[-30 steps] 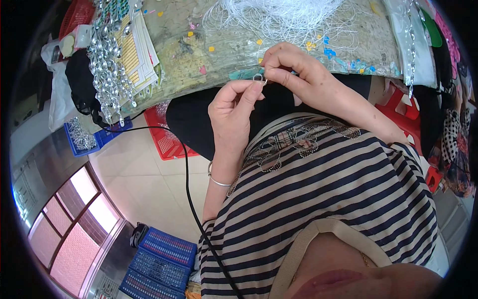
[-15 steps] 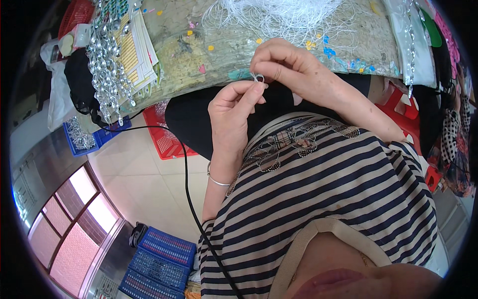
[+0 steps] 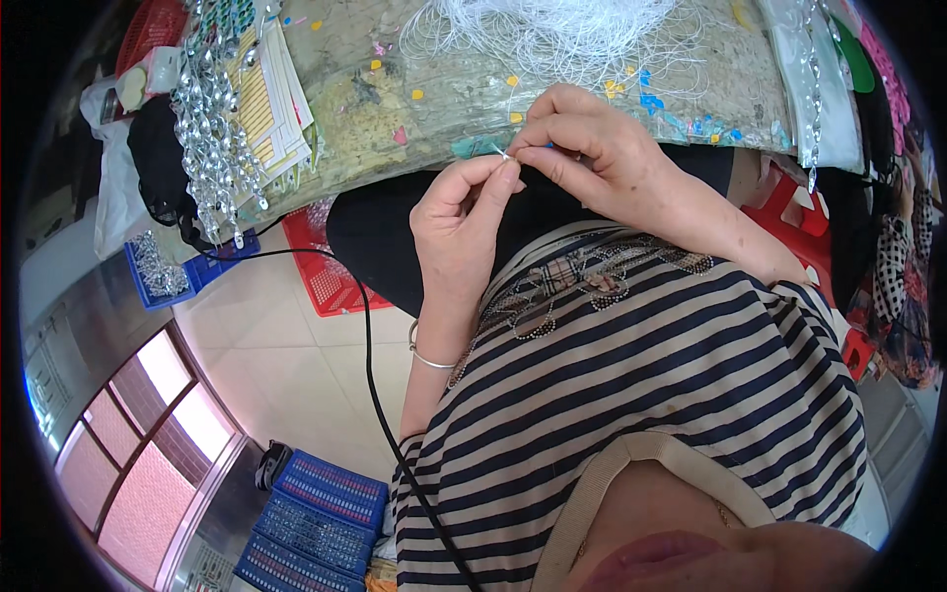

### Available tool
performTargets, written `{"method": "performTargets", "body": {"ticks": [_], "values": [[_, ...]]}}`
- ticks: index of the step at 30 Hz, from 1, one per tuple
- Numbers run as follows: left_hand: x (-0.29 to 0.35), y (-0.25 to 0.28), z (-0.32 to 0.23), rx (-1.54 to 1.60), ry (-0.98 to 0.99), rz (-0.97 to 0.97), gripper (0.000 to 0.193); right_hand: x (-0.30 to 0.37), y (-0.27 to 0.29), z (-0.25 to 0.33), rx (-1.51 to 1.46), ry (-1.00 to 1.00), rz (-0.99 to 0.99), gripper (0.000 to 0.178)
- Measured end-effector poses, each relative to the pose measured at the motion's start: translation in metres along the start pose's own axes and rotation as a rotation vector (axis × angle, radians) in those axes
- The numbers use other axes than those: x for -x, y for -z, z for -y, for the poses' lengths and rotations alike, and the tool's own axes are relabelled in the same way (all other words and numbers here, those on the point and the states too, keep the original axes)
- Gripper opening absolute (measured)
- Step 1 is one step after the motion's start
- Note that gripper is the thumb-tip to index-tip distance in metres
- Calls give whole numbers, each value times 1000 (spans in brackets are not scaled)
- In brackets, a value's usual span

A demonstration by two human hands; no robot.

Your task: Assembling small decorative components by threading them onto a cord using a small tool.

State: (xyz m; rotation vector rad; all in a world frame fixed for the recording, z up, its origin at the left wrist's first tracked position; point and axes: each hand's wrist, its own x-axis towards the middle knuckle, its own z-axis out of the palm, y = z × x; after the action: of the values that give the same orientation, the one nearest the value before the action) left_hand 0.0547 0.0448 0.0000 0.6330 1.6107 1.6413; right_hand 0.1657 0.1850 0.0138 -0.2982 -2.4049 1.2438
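Observation:
Close to the table's near edge, my left hand (image 3: 459,212) pinches a thin white cord (image 3: 501,152) between thumb and forefinger. My right hand (image 3: 607,148) has its thumb and fingertips pressed together on the same cord, almost touching the left fingertips. A small part of the cord sticks out at the pinch; the rest there is hidden by the fingers. Beyond my hands, a loose heap of white cord (image 3: 552,35) lies on the worn, mottled tabletop (image 3: 355,109).
Strands of clear faceted beads (image 3: 205,138) hang off the table's left side beside paper cards (image 3: 283,104). A black cable (image 3: 369,345) runs down past my left arm. A red crate (image 3: 335,286), a blue bin (image 3: 163,271) and blue trays (image 3: 316,523) stand on the floor.
The small cord loop between my fingertips has drawn down to a tight crossing. My right hand has shifted slightly right and down; my left hand has barely moved.

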Motion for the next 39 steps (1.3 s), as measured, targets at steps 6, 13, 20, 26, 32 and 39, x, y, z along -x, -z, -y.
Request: {"method": "performTargets", "body": {"ticks": [6, 13, 20, 26, 32, 39], "values": [[3, -2, -1, -83, -25, 4, 9, -1, 0, 4, 72, 11, -19, 7], [1, -2, 8, -245, -160, 0, 8, -4, -6, -5, 296, 200, -80, 10], [0, 0, -3, 184, 246, -20, 11, -2, -7, -2, -41, -34, -60, 7], [-1, 2, -3, 315, 299, -15, 12, -3, -5, 0, -573, -487, 34, 7], [1, 0, -6, 196, 225, -46, 10, -1, -3, 0, -637, -515, 75, 9], [2, -1, -3, 120, 134, -28, 10, 7, -12, -12, -475, -380, 88, 8]]}}
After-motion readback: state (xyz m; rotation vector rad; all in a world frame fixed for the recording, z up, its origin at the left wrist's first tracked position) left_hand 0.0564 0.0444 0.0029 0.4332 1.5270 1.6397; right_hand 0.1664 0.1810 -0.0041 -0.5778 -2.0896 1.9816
